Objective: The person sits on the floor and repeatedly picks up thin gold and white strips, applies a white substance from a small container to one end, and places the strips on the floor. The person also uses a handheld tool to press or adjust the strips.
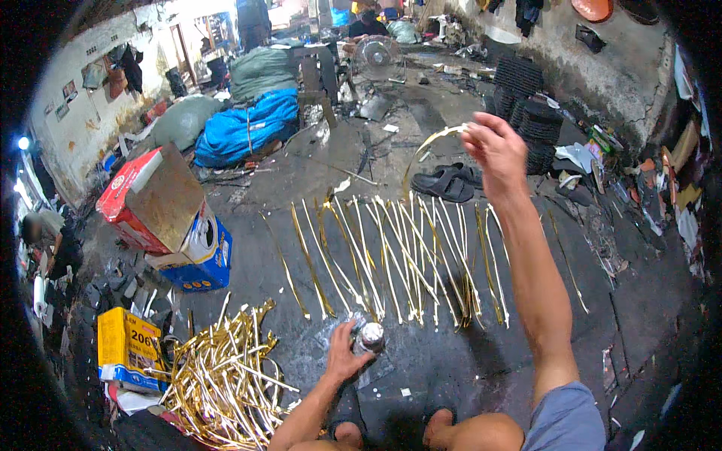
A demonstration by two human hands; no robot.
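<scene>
My right hand [496, 150] is raised at the upper right, its fingers pinching one end of a thin gold-and-white strip [426, 145]. The strip curves away to the left and hangs downward. Low in the middle, my left hand [344, 355] grips a small round container [371, 337] with a whitish top, thumb and fingers around its left side. Several more strips [412, 259], some gold and some white, lie roughly side by side across the dark floor, a few crossing. A large tangled heap of strips [226, 372] lies to the left of my left forearm.
Left of the strips stand a red box [139, 199] on a blue box [207, 255], and a yellow box [128, 342]. Black sandals [444, 186] lie beyond the strips. Farther back are a blue bundle [248, 128], a fan [378, 59] and stacked black pieces [535, 131].
</scene>
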